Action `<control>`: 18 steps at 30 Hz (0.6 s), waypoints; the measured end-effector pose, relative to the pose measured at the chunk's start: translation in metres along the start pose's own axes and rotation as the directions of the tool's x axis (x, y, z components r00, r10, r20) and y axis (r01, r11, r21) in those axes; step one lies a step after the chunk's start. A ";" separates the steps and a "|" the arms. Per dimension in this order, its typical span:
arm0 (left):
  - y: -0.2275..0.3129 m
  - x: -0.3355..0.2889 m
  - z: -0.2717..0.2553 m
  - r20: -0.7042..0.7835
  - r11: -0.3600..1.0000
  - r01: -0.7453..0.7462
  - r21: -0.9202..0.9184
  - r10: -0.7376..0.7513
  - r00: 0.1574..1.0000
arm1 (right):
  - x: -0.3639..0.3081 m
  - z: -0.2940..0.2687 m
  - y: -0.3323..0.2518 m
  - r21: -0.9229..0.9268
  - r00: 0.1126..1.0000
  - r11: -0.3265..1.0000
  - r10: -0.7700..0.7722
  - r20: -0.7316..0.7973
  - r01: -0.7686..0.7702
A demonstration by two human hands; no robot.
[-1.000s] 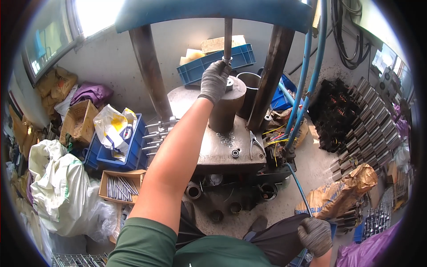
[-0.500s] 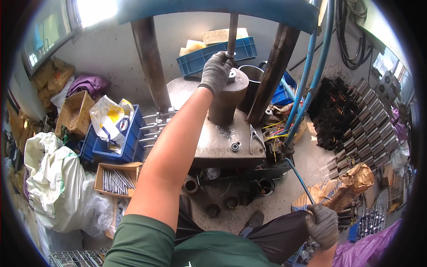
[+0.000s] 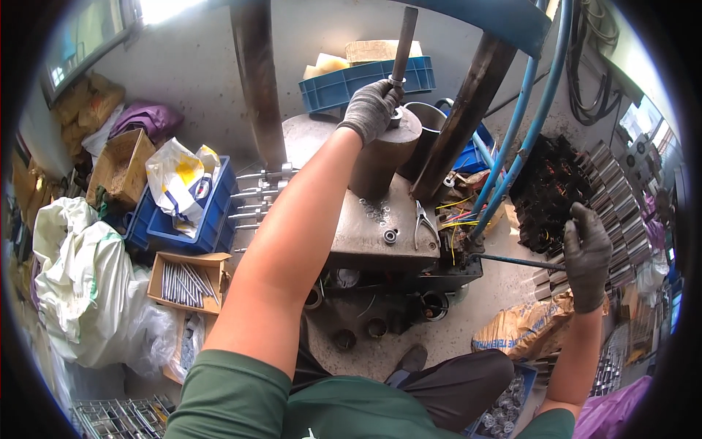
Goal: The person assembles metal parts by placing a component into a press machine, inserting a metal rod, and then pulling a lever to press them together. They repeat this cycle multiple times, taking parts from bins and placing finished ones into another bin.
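Note:
My left hand (image 3: 371, 110), in a grey glove, is closed around the lower end of an upright metal rod (image 3: 406, 44). A light metal ring (image 3: 397, 81) circles the rod just above my fingers. Under the hand stands a thick steel cylinder (image 3: 384, 157), with a small round part (image 3: 395, 117) on its top. My gloved right hand (image 3: 587, 256) is raised at the right, its fingers stretched upward. The end of a blue-green lever (image 3: 519, 262) meets its thumb side. The lever lies nearly level.
A bearing (image 3: 390, 236), small rings and pliers (image 3: 425, 225) lie on the metal table (image 3: 351, 241). A blue press frame (image 3: 468, 18) with posts stands over it. Blue hoses (image 3: 537, 102) run down at right. Stacked metal tubes (image 3: 614, 190), a box of rods (image 3: 186, 284) and a blue crate (image 3: 219, 219) surround it.
My right hand has risen with the lever, which has swung from sloping downward to nearly level; its fingers have straightened. The rod in my left hand leans more, and its top end now shows.

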State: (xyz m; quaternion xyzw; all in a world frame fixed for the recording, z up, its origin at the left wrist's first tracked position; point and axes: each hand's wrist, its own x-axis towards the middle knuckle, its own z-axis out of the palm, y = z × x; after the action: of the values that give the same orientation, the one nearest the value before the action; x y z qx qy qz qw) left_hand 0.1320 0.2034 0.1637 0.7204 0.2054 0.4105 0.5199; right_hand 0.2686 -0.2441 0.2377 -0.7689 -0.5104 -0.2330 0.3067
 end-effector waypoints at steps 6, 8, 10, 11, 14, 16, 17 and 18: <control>-0.003 0.002 0.000 -0.027 0.998 -0.052 0.029 0.052 0.998 | -0.135 -0.038 -0.039 -0.048 0.801 0.997 0.076 0.594 -0.059; 0.005 -0.001 0.005 -0.002 0.999 -0.021 0.049 0.022 1.000 | -0.181 -0.035 -0.050 -0.059 0.750 0.996 0.093 0.655 -0.071; -0.002 0.004 0.002 -0.008 0.999 -0.029 0.027 0.029 1.000 | -0.206 -0.023 -0.053 -0.104 0.663 0.993 0.112 0.740 -0.051; -0.007 0.007 0.000 -0.031 0.997 -0.074 0.027 0.075 0.997 | -0.215 -0.020 -0.053 -0.112 0.669 0.993 0.110 0.735 -0.041; -0.003 0.006 0.000 -0.042 0.991 -0.052 0.123 0.057 0.997 | -0.216 -0.018 -0.053 -0.142 0.700 0.989 0.132 0.702 -0.045; 0.003 0.000 0.002 -0.031 0.999 -0.028 0.021 0.028 0.999 | -0.209 -0.020 -0.051 -0.163 0.689 0.985 0.158 0.707 -0.058; 0.003 -0.001 0.001 -0.019 0.999 -0.032 0.006 0.033 0.999 | -0.201 -0.024 -0.053 -0.154 0.712 0.985 0.162 0.684 -0.076; 0.004 -0.001 0.001 -0.005 1.000 -0.029 -0.006 0.029 1.000 | -0.198 -0.025 -0.051 -0.111 0.755 0.988 0.153 0.638 -0.106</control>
State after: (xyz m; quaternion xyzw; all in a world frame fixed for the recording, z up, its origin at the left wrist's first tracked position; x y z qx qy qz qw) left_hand 0.1320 0.2011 0.1667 0.7207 0.1949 0.4206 0.5154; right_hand 0.1469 -0.3740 0.1349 -0.8454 -0.5219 0.0498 0.1019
